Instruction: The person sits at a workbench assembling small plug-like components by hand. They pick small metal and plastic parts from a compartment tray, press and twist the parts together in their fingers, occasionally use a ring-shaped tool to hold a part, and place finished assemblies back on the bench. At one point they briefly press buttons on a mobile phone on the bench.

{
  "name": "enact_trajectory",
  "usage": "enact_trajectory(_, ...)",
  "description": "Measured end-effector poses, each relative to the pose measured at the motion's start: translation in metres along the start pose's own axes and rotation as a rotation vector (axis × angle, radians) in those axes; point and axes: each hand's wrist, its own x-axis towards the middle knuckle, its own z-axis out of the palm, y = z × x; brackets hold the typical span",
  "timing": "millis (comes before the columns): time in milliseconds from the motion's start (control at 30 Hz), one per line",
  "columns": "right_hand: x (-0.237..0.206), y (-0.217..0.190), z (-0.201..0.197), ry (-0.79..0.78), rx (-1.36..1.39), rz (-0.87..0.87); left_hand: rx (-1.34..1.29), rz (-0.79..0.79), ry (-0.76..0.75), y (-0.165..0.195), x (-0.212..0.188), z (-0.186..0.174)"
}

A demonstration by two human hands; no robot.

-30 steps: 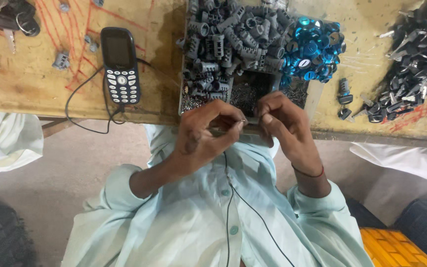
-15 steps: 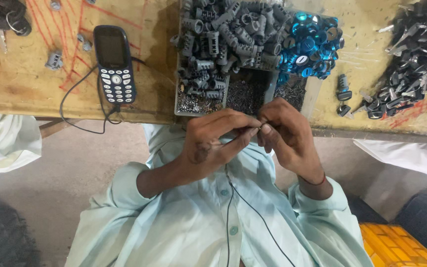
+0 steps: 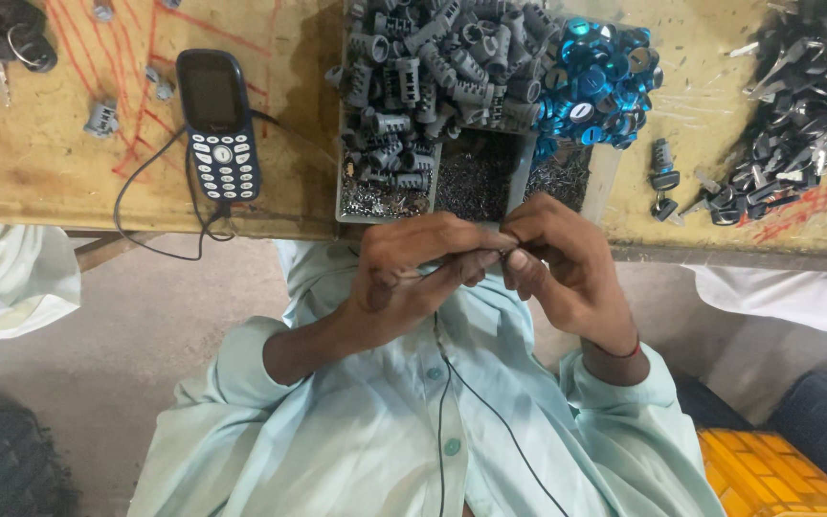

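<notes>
Both hands sit just off the worktop (image 3: 69,182) edge, and right ahead the compartment tray (image 3: 519,182) blocks the way, heaped with grey cylinders (image 3: 423,77) and blue caps (image 3: 591,81). Left, the phone (image 3: 219,124) and its looping cable (image 3: 145,225) clutter the edge. Right, a dark parts pile (image 3: 796,105); between it and the tray, seemingly 2 small pieces (image 3: 662,182) narrow the gap.

One phone (image 3: 219,123); two hands: left hand (image 3: 412,273), right hand (image 3: 567,268).
</notes>
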Motion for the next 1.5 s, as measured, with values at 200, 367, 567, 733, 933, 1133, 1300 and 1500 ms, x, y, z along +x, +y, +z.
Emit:
enact_trajectory(200,-0.002,-0.002,0.011,0.055,-0.107,-0.038,0.01,0.066,-0.013,0.002,0.0,-0.003)
enact_trajectory(367,0.001,0.003,0.024,0.271,-0.522,-0.32,0.197,-0.024,0.049,0.006,0.0,0.0)
enact_trajectory(567,0.008,-0.008,0.018,0.031,0.378,0.213,-0.16,-0.331,-0.03,-0.007,0.004,-0.006)
enact_trajectory(733,0.014,-0.023,0.0,0.191,-1.019,-0.035,-0.129,-0.36,0.042,-0.012,-0.001,-0.001)
enact_trajectory(933,0.014,-0.006,-0.023,0.198,-1.211,0.016,-0.148,-0.346,0.036,-0.01,0.002,0.001)
enact_trajectory(1133,0.007,0.007,-0.034,0.334,-0.76,0.016,-0.025,-0.202,0.008,-0.008,0.003,0.0)
enact_trajectory(1300,-0.008,0.005,-0.02,0.266,0.093,0.223,-0.071,-0.279,-0.006,-0.014,0.003,0.006)
enact_trajectory(1500,-0.016,0.012,0.01,0.163,-0.16,0.097,-0.556,-0.549,-0.084,-0.024,0.005,0.011)
